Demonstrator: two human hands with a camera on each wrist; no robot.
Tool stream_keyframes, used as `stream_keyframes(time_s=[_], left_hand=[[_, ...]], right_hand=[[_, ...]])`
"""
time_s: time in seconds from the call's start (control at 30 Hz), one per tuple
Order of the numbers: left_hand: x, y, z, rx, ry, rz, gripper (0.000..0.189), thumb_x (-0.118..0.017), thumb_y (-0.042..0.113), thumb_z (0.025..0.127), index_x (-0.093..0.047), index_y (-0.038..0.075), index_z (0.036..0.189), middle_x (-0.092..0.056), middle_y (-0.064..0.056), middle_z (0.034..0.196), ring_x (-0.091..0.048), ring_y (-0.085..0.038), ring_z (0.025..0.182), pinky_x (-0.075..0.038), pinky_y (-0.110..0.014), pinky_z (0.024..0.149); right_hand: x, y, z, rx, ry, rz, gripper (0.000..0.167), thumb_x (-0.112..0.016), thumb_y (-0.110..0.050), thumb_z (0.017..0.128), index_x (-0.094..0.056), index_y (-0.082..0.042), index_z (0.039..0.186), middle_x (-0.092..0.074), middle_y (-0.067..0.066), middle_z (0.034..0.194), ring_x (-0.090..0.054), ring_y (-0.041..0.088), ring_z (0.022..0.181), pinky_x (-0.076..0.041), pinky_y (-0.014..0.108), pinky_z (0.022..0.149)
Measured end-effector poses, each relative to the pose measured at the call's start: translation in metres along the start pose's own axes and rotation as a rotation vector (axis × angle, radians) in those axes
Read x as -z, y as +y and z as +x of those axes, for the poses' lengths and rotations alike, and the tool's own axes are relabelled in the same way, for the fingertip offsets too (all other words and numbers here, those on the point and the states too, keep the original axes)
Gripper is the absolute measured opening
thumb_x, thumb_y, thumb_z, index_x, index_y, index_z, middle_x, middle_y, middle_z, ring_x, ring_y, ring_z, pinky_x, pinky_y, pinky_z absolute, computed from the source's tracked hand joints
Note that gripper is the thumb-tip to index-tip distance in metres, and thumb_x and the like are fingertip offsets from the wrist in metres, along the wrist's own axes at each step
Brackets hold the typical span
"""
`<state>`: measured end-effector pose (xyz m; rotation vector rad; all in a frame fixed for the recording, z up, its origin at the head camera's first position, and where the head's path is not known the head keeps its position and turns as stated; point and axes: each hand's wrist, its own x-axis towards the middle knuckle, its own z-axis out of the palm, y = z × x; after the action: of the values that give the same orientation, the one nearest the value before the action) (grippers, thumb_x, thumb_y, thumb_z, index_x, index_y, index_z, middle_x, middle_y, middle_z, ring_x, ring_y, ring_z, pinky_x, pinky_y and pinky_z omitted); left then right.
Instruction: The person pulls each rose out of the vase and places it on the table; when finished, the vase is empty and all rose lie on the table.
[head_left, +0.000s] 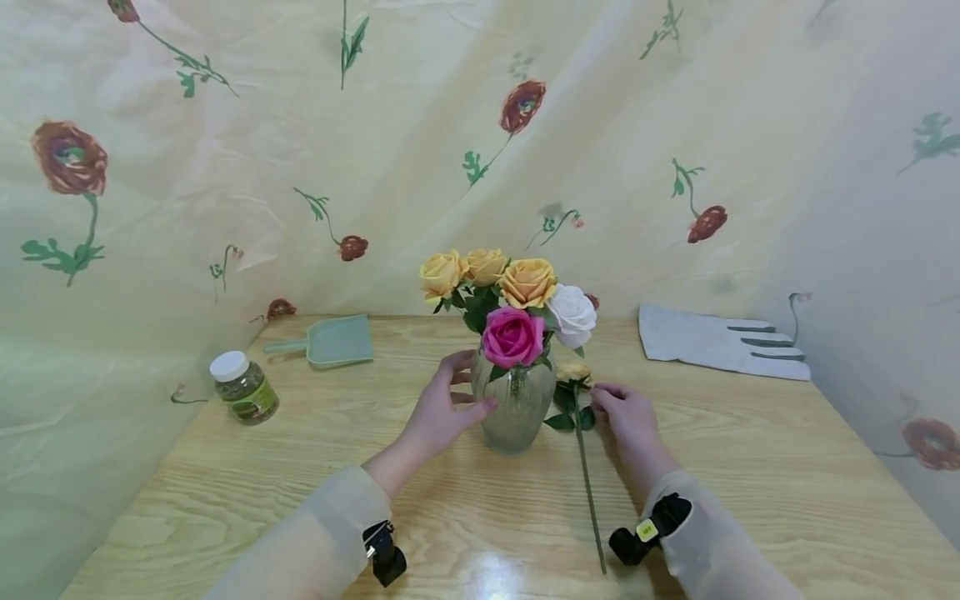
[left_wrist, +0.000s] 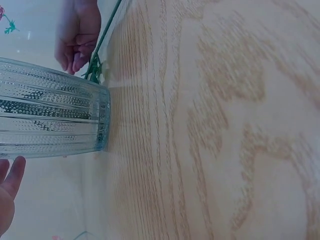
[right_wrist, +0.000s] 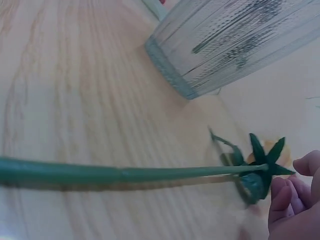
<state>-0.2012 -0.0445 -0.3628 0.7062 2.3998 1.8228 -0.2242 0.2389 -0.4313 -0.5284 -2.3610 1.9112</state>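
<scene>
I had the rose point(right_wrist: 150, 173) lying just right of the vase point(head_left: 512, 425), the right hand point(head_left: 626, 417) at its head; I couldn't tell if it pinched. The left hand point(head_left: 441, 407), fingers spread, flanked the vase's left. Farther left lay a dustpan point(head_left: 340, 342).

Sleeves, two: left sleeve point(head_left: 318, 529) and right sleeve point(head_left: 716, 533), long, plain, pale cream, lightly creased, each ending near the wrist. Wrist cameras, two, small, black: left camera point(head_left: 389, 563), blocky, with a small silvery part; right camera point(head_left: 630, 547), bearing a yellow label point(head_left: 647, 530), dark print too small to read. Left hand point(head_left: 442, 406), right hand point(head_left: 630, 418): bare.
</scene>
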Motion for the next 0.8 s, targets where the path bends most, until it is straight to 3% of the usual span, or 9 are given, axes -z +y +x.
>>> stream_keyframes(time_s=[0.27, 0.53, 0.8], left_hand=[[0.000, 0.000, 0.001, -0.005, -0.003, 0.006, 0.066, -0.068, 0.014, 0.087, -0.031, 0.003, 0.140, -0.038, -0.014, 0.139, -0.045, -0.030, 0.118, -0.048, -0.044, 0.093], [-0.003, -0.032, 0.013, -0.010, 0.000, -0.018, 0.068, -0.070, 0.017, 0.085, -0.031, 0.010, 0.140, -0.039, -0.008, 0.139, -0.045, -0.027, 0.118, -0.048, -0.041, 0.092], [-0.003, -0.036, 0.014, -0.043, 0.020, 0.003, 0.068, -0.072, 0.024, 0.083, -0.033, 0.016, 0.139, -0.041, -0.002, 0.135, -0.047, -0.022, 0.115, -0.050, -0.037, 0.089]], right_hand=[[0.015, -0.021, -0.006, 0.103, -0.052, -0.101, 0.047, -0.052, -0.028, 0.096, -0.048, 0.002, 0.131, -0.057, 0.020, 0.116, -0.052, 0.026, 0.094, -0.046, 0.034, 0.080], [0.022, -0.041, -0.015, 0.249, -0.047, -0.139, 0.048, -0.054, -0.032, 0.095, -0.049, -0.002, 0.131, -0.056, 0.005, 0.104, -0.050, 0.012, 0.082, -0.048, 0.027, 0.073], [0.020, -0.068, -0.035, 0.372, -0.123, -0.095, 0.052, -0.057, -0.036, 0.093, -0.050, -0.001, 0.130, -0.057, 0.008, 0.112, -0.056, 0.009, 0.092, -0.049, 0.024, 0.074]])
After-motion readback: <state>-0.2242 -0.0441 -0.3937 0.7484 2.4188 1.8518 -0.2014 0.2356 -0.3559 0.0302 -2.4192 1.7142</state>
